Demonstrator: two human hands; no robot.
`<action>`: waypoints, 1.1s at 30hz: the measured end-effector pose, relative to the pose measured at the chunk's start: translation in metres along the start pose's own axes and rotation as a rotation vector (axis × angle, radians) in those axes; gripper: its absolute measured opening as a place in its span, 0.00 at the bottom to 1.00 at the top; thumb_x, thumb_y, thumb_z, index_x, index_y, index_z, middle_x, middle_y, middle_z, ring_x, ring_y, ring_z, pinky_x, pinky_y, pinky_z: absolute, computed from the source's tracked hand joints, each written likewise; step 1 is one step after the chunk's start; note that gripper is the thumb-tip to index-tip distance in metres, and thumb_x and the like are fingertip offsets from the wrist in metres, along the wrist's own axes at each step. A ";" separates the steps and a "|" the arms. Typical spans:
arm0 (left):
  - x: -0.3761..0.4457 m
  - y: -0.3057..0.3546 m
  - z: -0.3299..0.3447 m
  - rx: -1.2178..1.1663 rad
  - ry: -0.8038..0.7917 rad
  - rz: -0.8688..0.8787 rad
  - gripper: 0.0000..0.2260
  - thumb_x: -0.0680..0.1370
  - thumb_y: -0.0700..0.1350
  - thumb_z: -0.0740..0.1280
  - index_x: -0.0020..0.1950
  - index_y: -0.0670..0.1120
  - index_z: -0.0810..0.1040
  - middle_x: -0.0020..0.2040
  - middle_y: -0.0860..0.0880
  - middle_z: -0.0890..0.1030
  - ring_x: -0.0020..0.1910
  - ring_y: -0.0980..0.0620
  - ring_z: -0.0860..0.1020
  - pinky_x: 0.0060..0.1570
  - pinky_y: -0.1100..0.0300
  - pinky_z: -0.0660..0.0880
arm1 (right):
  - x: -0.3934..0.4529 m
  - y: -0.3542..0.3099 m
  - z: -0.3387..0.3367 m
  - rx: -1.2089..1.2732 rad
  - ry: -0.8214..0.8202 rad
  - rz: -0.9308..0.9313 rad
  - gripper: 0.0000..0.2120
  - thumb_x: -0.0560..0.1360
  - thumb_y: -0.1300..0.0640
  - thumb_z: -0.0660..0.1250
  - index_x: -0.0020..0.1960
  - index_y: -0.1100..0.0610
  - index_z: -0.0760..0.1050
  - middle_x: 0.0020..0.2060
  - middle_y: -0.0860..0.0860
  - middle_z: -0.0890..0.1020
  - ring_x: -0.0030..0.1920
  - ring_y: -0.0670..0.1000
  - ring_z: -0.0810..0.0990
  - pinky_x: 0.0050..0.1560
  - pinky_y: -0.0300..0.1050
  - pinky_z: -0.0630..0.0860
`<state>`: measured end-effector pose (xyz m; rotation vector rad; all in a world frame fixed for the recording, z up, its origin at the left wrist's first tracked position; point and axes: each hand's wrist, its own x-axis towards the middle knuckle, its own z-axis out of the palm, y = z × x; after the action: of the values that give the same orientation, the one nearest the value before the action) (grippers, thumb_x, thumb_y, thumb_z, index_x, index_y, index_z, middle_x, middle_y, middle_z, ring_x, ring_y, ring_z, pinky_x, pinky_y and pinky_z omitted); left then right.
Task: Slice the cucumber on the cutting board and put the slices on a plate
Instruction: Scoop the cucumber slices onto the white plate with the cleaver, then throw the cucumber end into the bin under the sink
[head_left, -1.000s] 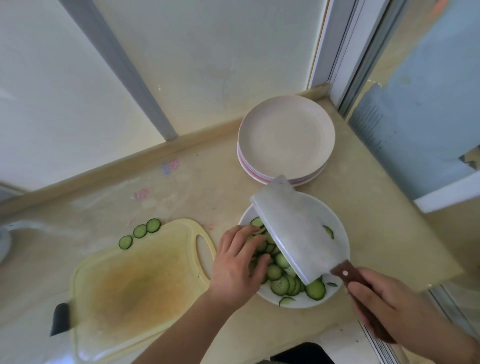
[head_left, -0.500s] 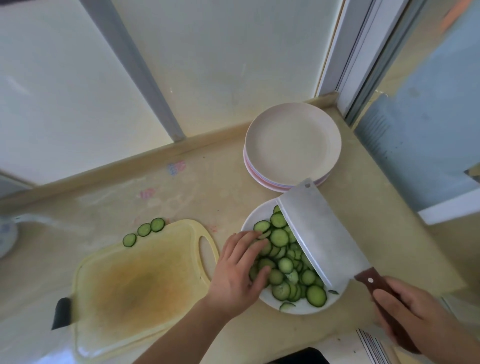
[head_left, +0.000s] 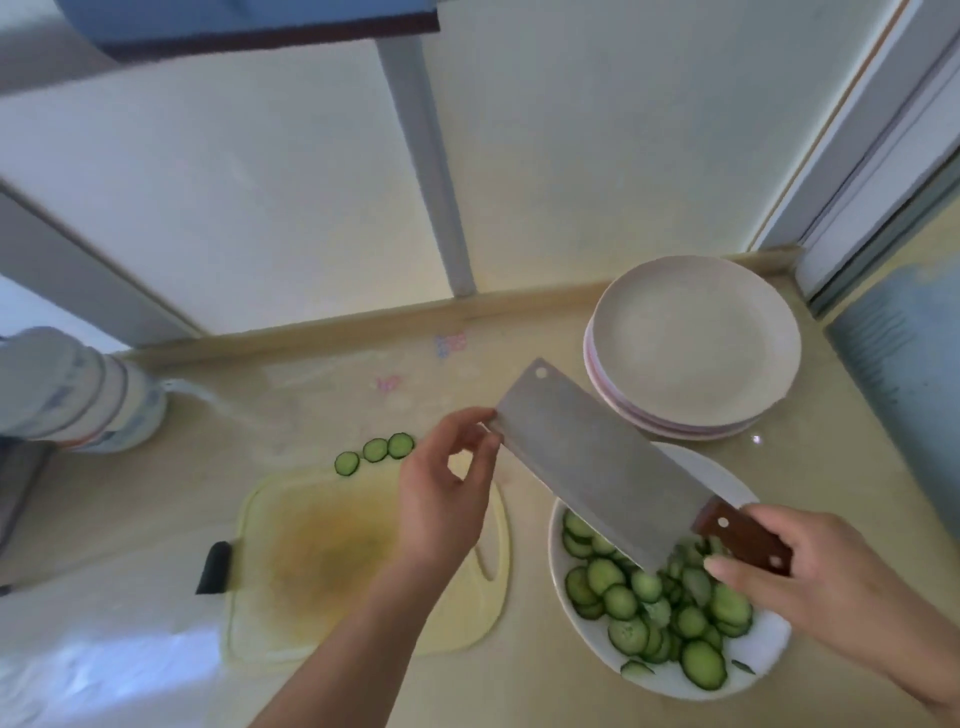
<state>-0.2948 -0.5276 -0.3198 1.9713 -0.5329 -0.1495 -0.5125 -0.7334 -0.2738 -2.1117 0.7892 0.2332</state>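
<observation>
A white plate (head_left: 763, 660) at the lower right holds a heap of cucumber slices (head_left: 649, 597). My right hand (head_left: 821, 582) grips the wooden handle of a cleaver (head_left: 597, 462), whose wide blade slants up and left above the plate. My left hand (head_left: 441, 488) hovers over the yellow cutting board (head_left: 311, 561) with curled fingers touching the blade's far corner. Three cucumber slices (head_left: 375, 452) lie on the counter just beyond the board's far edge. The board itself is bare and stained.
A stack of pale pink plates (head_left: 696, 348) stands at the back right, close to the wall corner. A white container (head_left: 88, 395) sits at the far left. A dark object (head_left: 213, 566) lies against the board's left edge.
My left hand left the slices on the plate and rose to the cleaver's tip. The cleaver lifted and swung left off the plate. The camera view tilted upward.
</observation>
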 end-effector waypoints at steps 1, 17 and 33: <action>0.004 -0.002 -0.009 -0.016 0.039 -0.038 0.16 0.79 0.38 0.71 0.54 0.61 0.78 0.44 0.60 0.83 0.48 0.60 0.81 0.50 0.68 0.75 | 0.009 -0.007 0.004 -0.001 0.003 -0.027 0.13 0.66 0.53 0.80 0.43 0.40 0.79 0.25 0.41 0.79 0.26 0.42 0.75 0.29 0.34 0.69; 0.029 -0.125 -0.102 0.580 -0.026 -0.069 0.17 0.71 0.36 0.78 0.59 0.42 0.83 0.56 0.45 0.83 0.55 0.39 0.79 0.56 0.48 0.76 | 0.189 -0.105 0.108 -0.206 0.105 -0.231 0.09 0.68 0.59 0.75 0.41 0.47 0.77 0.34 0.49 0.81 0.37 0.53 0.78 0.37 0.48 0.71; 0.043 -0.146 -0.105 0.410 -0.115 -0.030 0.16 0.79 0.34 0.66 0.68 0.38 0.77 0.60 0.42 0.81 0.61 0.42 0.76 0.64 0.48 0.74 | 0.203 -0.111 0.127 -0.565 0.185 -0.124 0.23 0.72 0.53 0.74 0.64 0.58 0.77 0.53 0.56 0.77 0.55 0.60 0.75 0.58 0.54 0.73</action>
<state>-0.1776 -0.4069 -0.3959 2.3814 -0.6474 -0.1843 -0.2715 -0.6780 -0.3668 -2.7369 0.7545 0.2126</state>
